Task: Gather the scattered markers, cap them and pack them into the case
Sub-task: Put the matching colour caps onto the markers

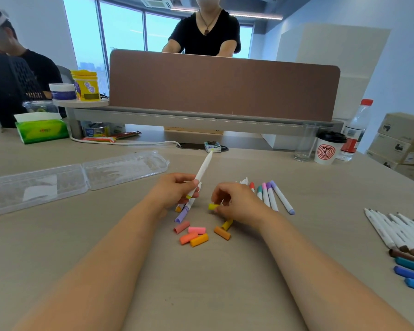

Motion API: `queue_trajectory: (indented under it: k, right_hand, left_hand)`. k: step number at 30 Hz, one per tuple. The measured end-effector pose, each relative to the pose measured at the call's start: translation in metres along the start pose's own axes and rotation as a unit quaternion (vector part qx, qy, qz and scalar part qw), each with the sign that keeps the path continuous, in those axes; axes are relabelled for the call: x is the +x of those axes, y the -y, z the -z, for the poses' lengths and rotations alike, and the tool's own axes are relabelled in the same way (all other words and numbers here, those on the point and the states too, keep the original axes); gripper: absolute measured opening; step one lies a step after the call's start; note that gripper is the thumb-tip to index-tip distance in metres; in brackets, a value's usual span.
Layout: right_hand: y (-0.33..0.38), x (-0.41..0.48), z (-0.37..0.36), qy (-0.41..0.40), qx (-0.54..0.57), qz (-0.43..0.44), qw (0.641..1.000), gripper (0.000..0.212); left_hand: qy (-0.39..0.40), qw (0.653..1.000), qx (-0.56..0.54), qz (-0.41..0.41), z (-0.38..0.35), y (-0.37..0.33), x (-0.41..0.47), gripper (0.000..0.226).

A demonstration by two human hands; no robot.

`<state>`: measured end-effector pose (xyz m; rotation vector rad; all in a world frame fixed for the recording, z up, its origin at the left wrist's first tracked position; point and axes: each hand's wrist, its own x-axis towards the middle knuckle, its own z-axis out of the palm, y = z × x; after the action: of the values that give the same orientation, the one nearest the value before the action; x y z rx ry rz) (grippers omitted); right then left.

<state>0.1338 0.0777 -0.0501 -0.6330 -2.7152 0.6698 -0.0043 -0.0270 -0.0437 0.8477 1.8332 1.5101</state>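
Left hand (175, 187) fingers curled round one white marker (203, 168), tip pointing far. Right hand (234, 201) pinches one yellow cap (213, 206). Six loose caps (196, 229) near, below hands. Clear case (120, 168) open, far left.

Your pale table (101, 247) is carrying loose caps (193, 236), capped markers (271, 198), an open clear case (69, 179) and a coffee cup (326, 150).

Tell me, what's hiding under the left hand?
A purple-capped marker and an orange cap poke out under the left hand; the fingers cover the rest.
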Motion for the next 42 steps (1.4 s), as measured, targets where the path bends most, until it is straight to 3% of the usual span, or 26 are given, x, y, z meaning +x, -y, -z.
queue_trajectory:
  k: [4,7,14,19,29,34,42]
  right_hand:
    - [-0.009,-0.006,0.011,-0.070,0.237,0.000,0.969,0.020]
    - [-0.015,-0.009,0.018,-0.076,0.292,0.003,0.953,0.026]
    - [-0.029,-0.007,0.020,-0.156,0.263,-0.031,0.952,0.021]
    - [-0.030,-0.007,0.022,-0.231,0.311,-0.011,0.922,0.021]
    - [-0.023,-0.007,0.018,-0.219,0.300,0.008,0.928,0.022]
    - [-0.020,-0.008,0.018,-0.206,0.308,0.000,0.929,0.017]
    - [-0.018,-0.009,0.021,-0.193,0.303,-0.012,0.933,0.017]
  left_hand:
    - [-0.015,1.000,0.022,-0.011,0.004,0.002,0.002,0.026]
    - [-0.027,0.998,0.033,-0.039,0.006,0.006,0.003,0.022]
    - [-0.047,0.991,0.091,-0.088,0.009,0.008,0.007,0.020]
    - [-0.052,0.983,0.147,-0.096,0.007,0.009,0.009,0.025]
    - [-0.041,0.981,0.166,-0.091,0.003,0.007,0.007,0.026]
    - [-0.032,0.975,0.179,-0.130,0.001,0.006,0.004,0.027]
    - [-0.059,0.977,0.126,-0.159,0.001,0.002,0.002,0.015]
